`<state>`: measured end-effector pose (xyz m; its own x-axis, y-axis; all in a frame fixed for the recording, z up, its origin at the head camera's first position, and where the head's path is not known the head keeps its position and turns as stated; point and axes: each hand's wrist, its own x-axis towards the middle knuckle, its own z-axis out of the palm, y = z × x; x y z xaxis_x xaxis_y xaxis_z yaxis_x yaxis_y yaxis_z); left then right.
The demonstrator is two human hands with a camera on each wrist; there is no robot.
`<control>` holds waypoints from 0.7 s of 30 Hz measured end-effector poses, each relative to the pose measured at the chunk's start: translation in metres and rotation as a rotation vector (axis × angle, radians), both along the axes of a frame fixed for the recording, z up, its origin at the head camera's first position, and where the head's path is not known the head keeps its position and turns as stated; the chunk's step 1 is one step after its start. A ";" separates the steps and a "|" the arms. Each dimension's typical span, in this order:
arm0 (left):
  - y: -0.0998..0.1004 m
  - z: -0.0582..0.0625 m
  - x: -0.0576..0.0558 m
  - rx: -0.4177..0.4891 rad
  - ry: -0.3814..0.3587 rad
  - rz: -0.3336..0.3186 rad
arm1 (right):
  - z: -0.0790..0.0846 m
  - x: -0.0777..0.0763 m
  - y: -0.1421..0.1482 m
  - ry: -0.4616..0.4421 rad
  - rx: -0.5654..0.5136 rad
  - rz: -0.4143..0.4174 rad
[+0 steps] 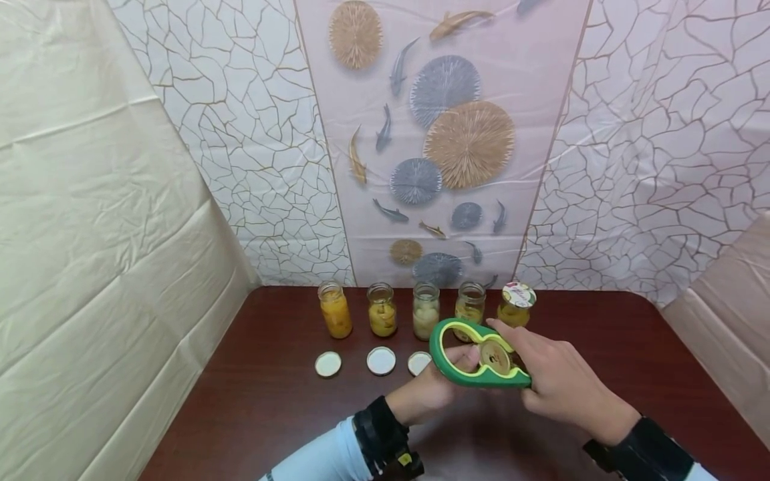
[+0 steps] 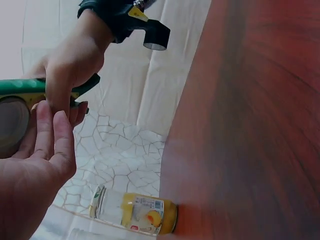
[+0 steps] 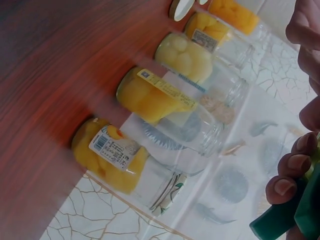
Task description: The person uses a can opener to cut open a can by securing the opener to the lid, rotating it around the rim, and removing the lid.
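Note:
My right hand (image 1: 562, 377) grips a green jar opener (image 1: 442, 361) with a yellow-green inner edge, held above the table. Within the opener's loop is a round gold jar lid (image 1: 494, 356). My left hand (image 1: 430, 393) reaches in from the left, its thumb and fingers pinching that lid's edge. In the left wrist view the lid (image 2: 12, 122) appears as a grey disc beside the left fingers (image 2: 62, 145). Behind the hands, the jar (image 1: 514, 314) at the right end of a row wears a patterned lid (image 1: 519, 294).
Several open glass jars of fruit continue the row: an orange one (image 1: 335, 312), a yellow one (image 1: 381, 314), a pale one (image 1: 426, 314) and another yellow one (image 3: 150, 97). Three loose lids, including a white one (image 1: 381, 361), lie before them on the dark red table (image 1: 252, 394). Patterned cloth (image 1: 415, 254) hangs behind.

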<state>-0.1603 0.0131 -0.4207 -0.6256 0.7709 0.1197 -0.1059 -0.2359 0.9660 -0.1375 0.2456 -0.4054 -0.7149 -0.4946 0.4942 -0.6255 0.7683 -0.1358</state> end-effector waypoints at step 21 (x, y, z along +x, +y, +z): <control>0.009 -0.003 -0.001 0.142 -0.098 -0.059 | -0.002 -0.003 0.001 0.053 -0.017 -0.008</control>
